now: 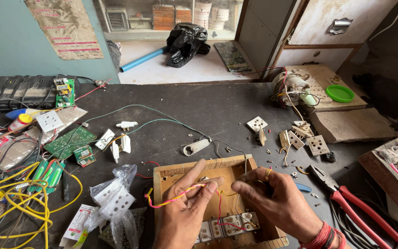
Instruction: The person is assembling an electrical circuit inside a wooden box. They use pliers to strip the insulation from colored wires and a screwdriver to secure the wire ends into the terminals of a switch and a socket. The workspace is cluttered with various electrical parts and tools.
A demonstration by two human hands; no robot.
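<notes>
**Hands twisting wires over an open switch box**

Broadly, a dark workbench (pixel 199 110) filled the view, strewn with electrical parts. Near its front edge sat an open wooden switch box (pixel 171 173), with white switch and socket backs in a row along its lower inside. The left hand (pixel 187 210) hovered over the box's left half, thumb and fingers pinched narrowly on a twisted red-and-yellow wire (pixel 173 198) that trailed out leftward over the box's edge. The right hand (pixel 277 198) was over the box's right half, fingers curled tight around thin wire ends; exactly which strand it held could not be told. A red thread band circled that wrist. Just right of the box lay red-handled pliers (pixel 360 207). To the far left sat a tangle of yellow cable (pixel 24 203), then a green circuit board (pixel 70 140). Beyond the box rested loose white socket plates (pixel 318 144), and scattered small screws lay near them.
</notes>
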